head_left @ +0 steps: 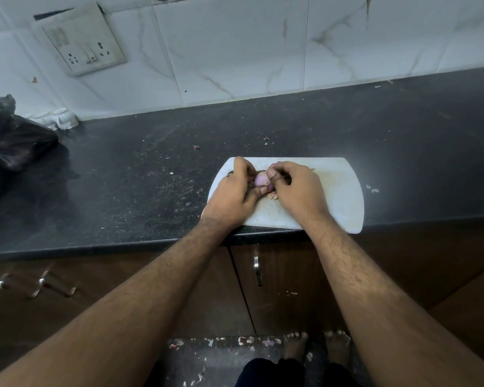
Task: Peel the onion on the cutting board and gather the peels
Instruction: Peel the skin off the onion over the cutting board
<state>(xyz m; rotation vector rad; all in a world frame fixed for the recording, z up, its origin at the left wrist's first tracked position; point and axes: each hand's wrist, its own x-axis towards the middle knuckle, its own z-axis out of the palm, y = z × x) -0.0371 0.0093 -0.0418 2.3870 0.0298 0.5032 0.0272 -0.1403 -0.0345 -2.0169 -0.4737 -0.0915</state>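
A small purple onion [261, 180] sits over the left part of a white cutting board [333, 196] at the counter's front edge. My left hand [235, 194] grips the onion from the left, fingers curled round it. My right hand [294, 185] comes in from the right, thumb and fingertips pinching the skin at the onion's top right. A few pale peel pieces [273, 195] lie on the board just below the onion. Most of the onion is hidden by both hands.
The board lies on a dark speckled counter [140, 174] against a white tiled wall. A dark plastic bag [14, 138] and small white cups [59, 118] sit at the far left. Peel scraps [372, 189] lie right of the board. Cabinet doors are below.
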